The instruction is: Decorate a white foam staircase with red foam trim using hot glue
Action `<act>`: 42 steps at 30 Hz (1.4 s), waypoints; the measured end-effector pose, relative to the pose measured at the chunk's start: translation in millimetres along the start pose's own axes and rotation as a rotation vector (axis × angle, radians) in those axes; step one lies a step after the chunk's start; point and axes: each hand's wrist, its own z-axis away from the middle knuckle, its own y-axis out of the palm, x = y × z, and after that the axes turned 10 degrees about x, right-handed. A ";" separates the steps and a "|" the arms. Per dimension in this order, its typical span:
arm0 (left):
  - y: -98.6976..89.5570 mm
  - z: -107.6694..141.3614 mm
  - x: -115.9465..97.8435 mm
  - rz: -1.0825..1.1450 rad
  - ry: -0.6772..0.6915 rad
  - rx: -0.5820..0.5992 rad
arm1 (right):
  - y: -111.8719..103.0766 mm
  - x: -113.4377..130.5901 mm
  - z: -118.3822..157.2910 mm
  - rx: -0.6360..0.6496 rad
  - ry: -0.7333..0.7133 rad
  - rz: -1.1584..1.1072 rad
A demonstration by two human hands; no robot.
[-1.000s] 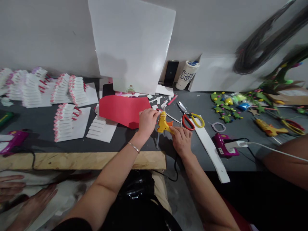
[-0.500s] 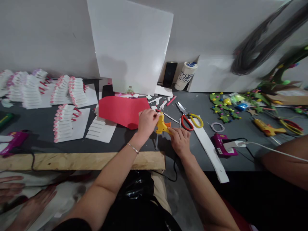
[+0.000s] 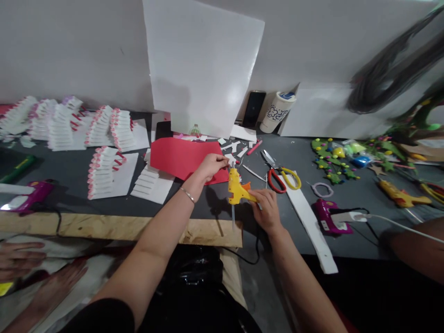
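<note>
My right hand (image 3: 268,209) is wrapped around the handle of a yellow glue gun (image 3: 236,188), whose nozzle points away from me. A clear glue stick (image 3: 233,218) sticks out of its back end. Just beyond the nozzle, my left hand (image 3: 211,167) is closed in a pinch on a small white piece (image 3: 230,158); its exact shape is hard to make out. Under my left hand lies a red sheet (image 3: 180,156), partly covering a white card with stacked white strips (image 3: 147,180). Scissors (image 3: 277,172) with red and yellow handles lie to the right.
White scraps (image 3: 236,147) lie behind the gun. Pink-tipped white strip pieces (image 3: 101,173) stand at left. A cup (image 3: 277,112) and phone (image 3: 254,108) lean at the back. A purple power socket (image 3: 329,217) and another glue gun (image 3: 398,193) are right. Another person's hands (image 3: 52,286) show lower left.
The glue gun has tilted more upright and its nozzle has come away slightly from my left fingers, now showing the white piece. The whole view has shifted a little.
</note>
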 end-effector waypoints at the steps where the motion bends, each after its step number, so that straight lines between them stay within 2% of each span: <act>1: 0.4 0.7 -1.0 0.014 -0.011 0.018 | 0.2 -0.4 0.2 0.005 0.005 0.006; 7: -4.2 7.4 -5.7 0.129 -0.049 0.115 | -0.2 -0.7 -1.7 0.010 -0.001 0.001; 17: -11.0 12.5 -12.8 0.167 -0.099 0.139 | 1.0 -1.1 -2.2 0.013 0.003 -0.047; 22: -13.5 11.6 -9.1 0.125 -0.030 0.161 | 0.9 -0.5 -2.4 0.016 -0.005 -0.048; 34: -11.2 9.0 -14.1 0.079 -0.057 0.125 | 1.5 0.6 -0.9 0.037 -0.016 -0.045; 38: -10.5 6.3 -13.9 0.032 -0.003 0.115 | 2.2 0.0 1.0 0.048 -0.004 -0.039; 42: -21.3 -2.0 -7.9 -0.050 0.074 0.012 | 1.9 -0.1 1.0 0.049 -0.015 -0.035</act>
